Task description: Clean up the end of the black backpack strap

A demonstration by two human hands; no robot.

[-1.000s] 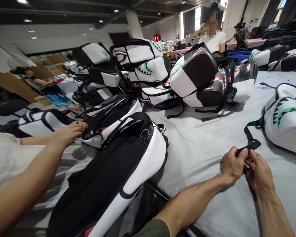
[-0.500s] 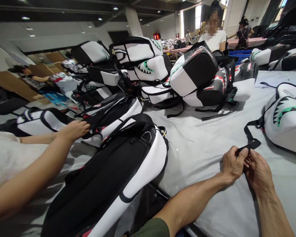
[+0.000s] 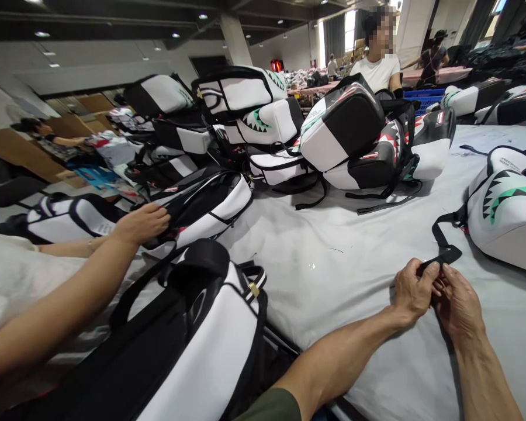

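Both my hands meet over the pale cloth at the right, pinching the end of a black strap (image 3: 440, 234). My left hand (image 3: 414, 292) has its thumb and fingers closed on the webbing. Close beside it, my right hand (image 3: 460, 304) pinches the same strap, its fingertips almost touching the left thumb. From there the strap bends up to a white backpack (image 3: 508, 228) with a green and black jagged-tooth print, lying at the right edge. The exact strap end is hidden between my fingers.
A large black and white backpack (image 3: 201, 339) lies at the near left. Beyond it, a co-worker's hand (image 3: 146, 222) touches another backpack (image 3: 214, 204). Stacked backpacks (image 3: 342, 128) line the far side of the table (image 3: 315, 245). A person in white (image 3: 379, 67) stands behind them.
The near backpack has shifted down and left, and its top handle and side loop show more. The co-worker's hand has moved slightly right. My hands stay almost still on the strap.
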